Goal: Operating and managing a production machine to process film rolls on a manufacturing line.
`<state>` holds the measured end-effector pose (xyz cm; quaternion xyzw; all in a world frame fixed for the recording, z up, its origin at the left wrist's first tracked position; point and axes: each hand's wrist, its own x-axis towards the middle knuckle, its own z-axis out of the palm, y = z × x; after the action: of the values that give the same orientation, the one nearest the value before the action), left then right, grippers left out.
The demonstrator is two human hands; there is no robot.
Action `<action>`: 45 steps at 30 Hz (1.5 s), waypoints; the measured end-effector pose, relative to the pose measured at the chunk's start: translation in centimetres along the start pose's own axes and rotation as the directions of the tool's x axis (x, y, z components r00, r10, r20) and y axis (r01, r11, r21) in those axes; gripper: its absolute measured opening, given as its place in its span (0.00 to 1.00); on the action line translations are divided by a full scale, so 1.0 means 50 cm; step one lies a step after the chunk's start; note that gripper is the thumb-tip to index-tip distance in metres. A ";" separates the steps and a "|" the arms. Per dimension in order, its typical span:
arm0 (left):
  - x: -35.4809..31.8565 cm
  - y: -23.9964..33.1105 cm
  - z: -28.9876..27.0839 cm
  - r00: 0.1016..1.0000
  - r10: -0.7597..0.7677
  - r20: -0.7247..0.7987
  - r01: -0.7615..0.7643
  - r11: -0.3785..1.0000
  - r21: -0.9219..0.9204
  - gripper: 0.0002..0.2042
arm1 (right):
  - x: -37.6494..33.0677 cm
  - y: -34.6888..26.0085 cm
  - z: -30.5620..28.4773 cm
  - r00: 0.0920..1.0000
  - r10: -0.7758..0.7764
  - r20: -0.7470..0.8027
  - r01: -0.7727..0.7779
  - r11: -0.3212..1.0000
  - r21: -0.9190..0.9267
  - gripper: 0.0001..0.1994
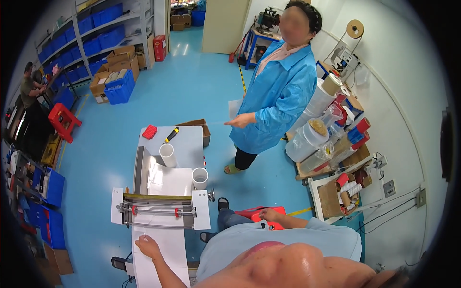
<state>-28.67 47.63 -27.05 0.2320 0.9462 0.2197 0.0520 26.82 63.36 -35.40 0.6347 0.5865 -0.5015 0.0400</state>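
My left hand rests over the white sheet that runs out from the near side of a roller machine. Its fingers are pinched together near a thin pale strip, too small to make out. Beside my lap, my right hand is loosely curled above a red stool; whatever it may hold is hidden. Beyond the rollers, a white tube and a second white tube stand by the sheet. A yellow-and-black utility knife and a red ridged object lie at the table's far end.
A person in a blue coat stands past the table, one hand extended toward it. Wrapped rolls and a box of spools stand at right. Blue bins and shelving are at far left; another person is at the left edge.
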 end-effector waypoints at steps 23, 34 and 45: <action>0.002 0.002 -0.019 0.955 0.008 -0.298 -0.109 0.939 -0.326 0.11 | 0.011 -0.017 -0.004 1.000 -0.002 -0.027 0.001 1.000 -0.019 0.12; 0.009 -0.003 -0.023 0.955 -0.009 -0.295 -0.089 0.944 -0.318 0.14 | 0.004 -0.008 0.013 1.000 0.014 -0.018 -0.013 1.000 0.020 0.13; 0.012 -0.041 -0.030 0.954 0.071 -0.290 -0.125 0.977 -0.171 0.11 | 0.032 0.054 0.023 0.998 0.049 0.049 -0.053 0.995 0.084 0.15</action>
<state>-30.33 45.68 -26.59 0.2391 0.9062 0.3410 -0.0730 27.93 62.92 -38.53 0.6386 0.5472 -0.5396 0.0397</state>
